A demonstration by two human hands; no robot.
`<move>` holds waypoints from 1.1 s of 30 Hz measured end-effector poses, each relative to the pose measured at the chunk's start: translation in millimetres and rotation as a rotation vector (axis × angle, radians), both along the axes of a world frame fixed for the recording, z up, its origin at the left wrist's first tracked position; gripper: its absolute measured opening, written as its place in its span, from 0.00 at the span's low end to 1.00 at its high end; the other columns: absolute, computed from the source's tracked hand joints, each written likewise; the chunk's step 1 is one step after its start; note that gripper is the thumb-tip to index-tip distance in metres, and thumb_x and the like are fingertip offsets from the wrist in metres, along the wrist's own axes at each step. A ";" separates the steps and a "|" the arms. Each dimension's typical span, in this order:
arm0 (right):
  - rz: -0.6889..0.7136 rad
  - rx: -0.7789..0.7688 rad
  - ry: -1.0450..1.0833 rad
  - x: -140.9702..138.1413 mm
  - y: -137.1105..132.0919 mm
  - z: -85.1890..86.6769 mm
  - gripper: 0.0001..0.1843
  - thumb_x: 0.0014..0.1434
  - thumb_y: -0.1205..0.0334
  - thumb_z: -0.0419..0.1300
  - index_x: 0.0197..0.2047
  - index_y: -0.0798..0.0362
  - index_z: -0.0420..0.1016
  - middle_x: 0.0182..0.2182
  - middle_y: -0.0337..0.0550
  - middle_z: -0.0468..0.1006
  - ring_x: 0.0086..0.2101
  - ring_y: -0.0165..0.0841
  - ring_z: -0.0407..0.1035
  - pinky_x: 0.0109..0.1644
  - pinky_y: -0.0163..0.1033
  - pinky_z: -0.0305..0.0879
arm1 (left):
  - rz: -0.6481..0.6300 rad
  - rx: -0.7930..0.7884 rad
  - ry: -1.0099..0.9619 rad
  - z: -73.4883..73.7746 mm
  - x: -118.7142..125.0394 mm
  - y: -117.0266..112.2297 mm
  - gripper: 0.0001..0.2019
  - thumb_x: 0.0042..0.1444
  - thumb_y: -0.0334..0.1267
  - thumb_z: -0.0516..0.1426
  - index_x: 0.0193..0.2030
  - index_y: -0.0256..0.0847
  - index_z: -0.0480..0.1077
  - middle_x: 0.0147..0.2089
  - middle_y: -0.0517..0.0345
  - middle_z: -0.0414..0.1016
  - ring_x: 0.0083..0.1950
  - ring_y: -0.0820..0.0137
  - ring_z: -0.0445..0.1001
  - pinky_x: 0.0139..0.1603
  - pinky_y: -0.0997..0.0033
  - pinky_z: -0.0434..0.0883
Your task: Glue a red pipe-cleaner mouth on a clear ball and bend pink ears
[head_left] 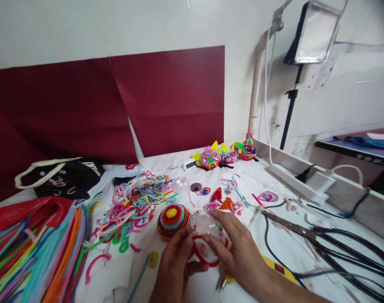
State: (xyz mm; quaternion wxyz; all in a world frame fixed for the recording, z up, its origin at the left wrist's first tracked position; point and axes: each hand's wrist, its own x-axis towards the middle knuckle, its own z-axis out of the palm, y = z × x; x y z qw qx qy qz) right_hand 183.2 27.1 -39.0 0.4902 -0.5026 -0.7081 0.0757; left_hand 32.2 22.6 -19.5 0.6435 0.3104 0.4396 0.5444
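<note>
A clear plastic ball half (207,225) is between my two hands, with a red pipe cleaner (214,264) curved around its edge. My left hand (179,256) is closed at the near left, its thumb and finger pinching the red pipe cleaner. My right hand (239,246) wraps the ball's right side, thumb at the red strip and fingers on top. Just behind my left hand sits a ball wound in striped pipe cleaner (173,221), with a yellow centre. A yellow glue gun (278,269) lies partly hidden under my right forearm.
Large black-handled scissors (311,233) and a cable lie at right, near a white power strip (300,183). Loose pipe cleaners (53,252) and a heap of scraps (138,198) cover the left. Finished pipe-cleaner fish (210,158) stand at the back beside a small timer (189,164).
</note>
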 end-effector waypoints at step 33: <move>0.020 -0.007 0.064 6.6 -3.4 0.2 0.22 0.62 0.51 0.57 0.55 0.53 0.70 0.49 0.52 0.76 0.48 0.41 0.72 0.52 0.46 0.71 | -0.051 0.099 0.008 -0.3 1.3 -10.6 0.16 0.50 0.43 0.65 0.43 0.37 0.73 0.37 0.54 0.76 0.32 0.71 0.74 0.27 0.75 0.76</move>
